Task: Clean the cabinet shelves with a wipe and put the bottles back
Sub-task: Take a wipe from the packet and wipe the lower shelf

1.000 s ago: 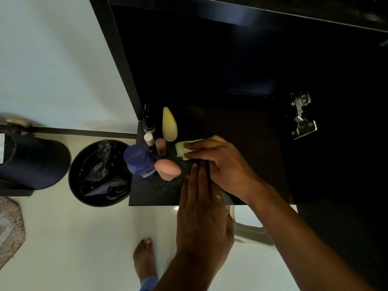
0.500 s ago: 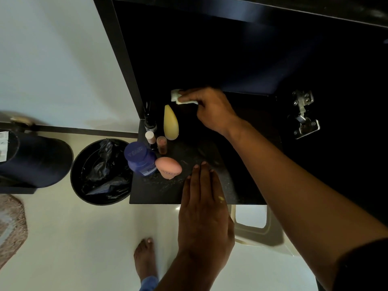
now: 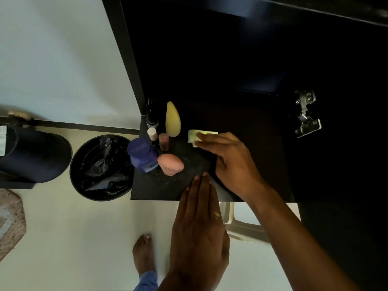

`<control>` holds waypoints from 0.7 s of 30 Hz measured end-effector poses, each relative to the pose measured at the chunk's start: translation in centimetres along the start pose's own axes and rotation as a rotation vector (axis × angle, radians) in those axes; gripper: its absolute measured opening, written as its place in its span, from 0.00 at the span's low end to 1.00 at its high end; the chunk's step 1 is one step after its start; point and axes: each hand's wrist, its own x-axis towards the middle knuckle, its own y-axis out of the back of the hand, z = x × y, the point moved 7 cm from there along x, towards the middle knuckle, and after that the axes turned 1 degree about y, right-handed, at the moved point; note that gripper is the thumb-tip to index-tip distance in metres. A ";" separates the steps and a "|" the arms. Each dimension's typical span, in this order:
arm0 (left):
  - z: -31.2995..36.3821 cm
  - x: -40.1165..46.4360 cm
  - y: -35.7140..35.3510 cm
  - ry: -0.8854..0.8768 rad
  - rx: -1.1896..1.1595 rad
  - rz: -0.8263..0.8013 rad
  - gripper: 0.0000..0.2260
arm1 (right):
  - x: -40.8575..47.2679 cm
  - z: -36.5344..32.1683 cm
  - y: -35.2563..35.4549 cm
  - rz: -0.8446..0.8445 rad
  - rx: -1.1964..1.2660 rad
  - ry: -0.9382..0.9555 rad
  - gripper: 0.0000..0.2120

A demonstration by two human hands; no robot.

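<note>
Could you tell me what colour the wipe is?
Pale yellow-white wipe, under the right hand; head view.

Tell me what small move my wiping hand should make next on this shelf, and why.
Probably sweep the wipe under your right hand toward the shelf's front edge: pale specks show beside the pink bottle, and your left hand lies flat at that edge.
</note>
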 end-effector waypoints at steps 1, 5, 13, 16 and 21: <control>-0.2 -0.2 0.0 0.008 0.004 -0.007 0.46 | -0.3 -0.4 -0.5 -0.019 0.003 0.009 0.20; -0.4 -0.7 0.7 0.055 0.009 -0.017 0.47 | -0.7 -1.5 -2.3 -0.112 -0.008 0.012 0.23; -0.2 -0.8 1.0 0.052 0.042 0.000 0.45 | -0.1 -2.4 -3.1 -0.216 0.043 0.035 0.24; -0.1 -0.7 0.9 0.040 0.021 0.004 0.45 | 0.1 -2.3 -3.1 -0.224 0.011 0.062 0.24; -0.4 -0.9 1.1 0.009 0.005 0.008 0.45 | -1.7 -0.6 -0.3 -0.045 -0.015 0.034 0.21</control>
